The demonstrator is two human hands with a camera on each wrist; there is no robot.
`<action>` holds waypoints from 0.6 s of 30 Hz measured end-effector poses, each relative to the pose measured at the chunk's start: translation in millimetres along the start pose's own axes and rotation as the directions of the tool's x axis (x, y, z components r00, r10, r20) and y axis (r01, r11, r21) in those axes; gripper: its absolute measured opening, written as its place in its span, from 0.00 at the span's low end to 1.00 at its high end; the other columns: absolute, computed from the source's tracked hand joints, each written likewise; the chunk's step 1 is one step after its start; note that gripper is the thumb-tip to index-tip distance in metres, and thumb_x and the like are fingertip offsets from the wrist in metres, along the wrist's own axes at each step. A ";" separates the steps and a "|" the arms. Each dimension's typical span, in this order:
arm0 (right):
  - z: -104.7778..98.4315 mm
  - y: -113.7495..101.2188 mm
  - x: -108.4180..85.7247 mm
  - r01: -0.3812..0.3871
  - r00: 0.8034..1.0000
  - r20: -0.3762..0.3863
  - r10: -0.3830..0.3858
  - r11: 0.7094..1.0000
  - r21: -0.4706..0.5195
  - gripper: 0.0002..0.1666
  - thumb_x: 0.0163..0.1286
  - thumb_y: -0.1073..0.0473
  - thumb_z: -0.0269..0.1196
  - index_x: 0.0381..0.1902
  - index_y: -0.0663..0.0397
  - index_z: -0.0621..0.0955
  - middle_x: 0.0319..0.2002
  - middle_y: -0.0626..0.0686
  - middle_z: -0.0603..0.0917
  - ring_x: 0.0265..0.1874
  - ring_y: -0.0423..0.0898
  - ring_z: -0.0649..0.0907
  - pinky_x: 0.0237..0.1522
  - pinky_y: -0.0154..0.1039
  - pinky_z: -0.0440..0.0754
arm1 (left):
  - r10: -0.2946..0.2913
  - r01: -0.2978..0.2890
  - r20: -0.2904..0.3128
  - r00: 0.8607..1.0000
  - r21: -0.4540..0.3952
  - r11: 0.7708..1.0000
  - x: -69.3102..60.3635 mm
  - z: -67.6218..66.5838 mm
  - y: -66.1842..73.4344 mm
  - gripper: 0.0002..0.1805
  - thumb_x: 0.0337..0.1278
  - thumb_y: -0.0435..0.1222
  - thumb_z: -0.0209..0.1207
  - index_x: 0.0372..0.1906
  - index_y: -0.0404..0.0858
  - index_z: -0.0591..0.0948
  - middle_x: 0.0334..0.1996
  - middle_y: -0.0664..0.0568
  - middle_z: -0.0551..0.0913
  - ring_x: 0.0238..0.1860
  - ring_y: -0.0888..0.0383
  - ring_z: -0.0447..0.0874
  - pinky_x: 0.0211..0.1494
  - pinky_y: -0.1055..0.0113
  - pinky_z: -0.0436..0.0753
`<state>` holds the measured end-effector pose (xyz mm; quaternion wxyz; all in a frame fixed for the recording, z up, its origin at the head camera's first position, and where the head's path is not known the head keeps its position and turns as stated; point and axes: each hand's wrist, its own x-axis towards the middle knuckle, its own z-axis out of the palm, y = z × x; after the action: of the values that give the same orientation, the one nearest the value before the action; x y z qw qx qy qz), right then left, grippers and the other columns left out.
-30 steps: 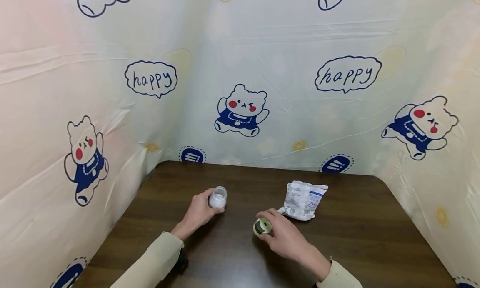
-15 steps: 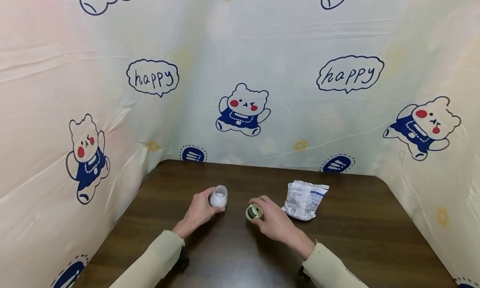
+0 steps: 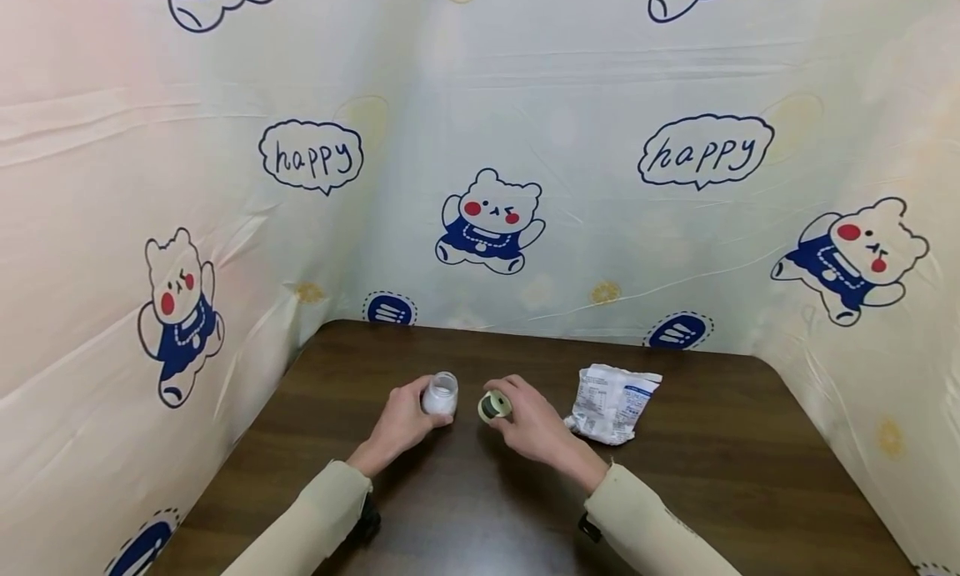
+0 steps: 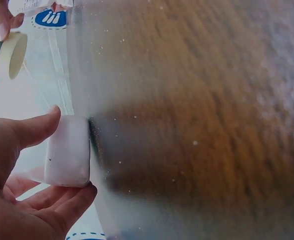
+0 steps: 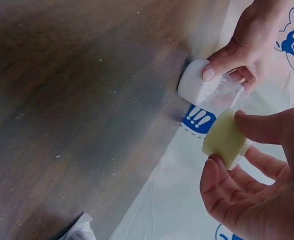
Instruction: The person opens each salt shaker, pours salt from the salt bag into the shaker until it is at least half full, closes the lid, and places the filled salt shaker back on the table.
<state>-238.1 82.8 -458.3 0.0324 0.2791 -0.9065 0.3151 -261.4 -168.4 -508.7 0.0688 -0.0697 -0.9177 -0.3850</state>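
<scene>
My left hand grips a small clear jar with white contents in its lower part. The jar stands upright on the table with no cap on its mouth; thumb and fingers press its sides in the left wrist view. Between the thumb and fingers of my right hand is a pale green cap with a dark patch on its top. It is held tilted above the table, a short gap to the right of the jar. In the right wrist view the cap appears near the jar's clear upper part.
A crumpled white printed packet lies behind and right of my right hand. White specks dot the dark wooden table. A pale cartoon-printed curtain hangs along the table's back and sides.
My right hand has carried the cap left and farther from me, closer to the jar. The left hand keeps its hold on the jar in nearly the same place.
</scene>
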 end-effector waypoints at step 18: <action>5.4 -17.7 33.8 0.014 1.000 0.027 -0.016 0.999 0.042 0.28 0.73 0.62 0.71 0.69 0.50 0.79 0.63 0.54 0.79 0.54 0.49 0.82 0.53 0.48 0.82 | 0.026 -0.026 -0.012 1.000 0.000 1.000 -0.1 0.3 -0.8 0.35 0.45 0.34 0.83 0.61 0.36 0.83 0.52 0.45 0.87 0.49 0.49 0.86 0.57 0.46 0.83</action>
<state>-256.7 51.7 -444.8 0.0165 0.2908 -0.8980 0.3299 -261.5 -168.8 -509.5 0.0792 -0.0794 -0.9162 -0.3847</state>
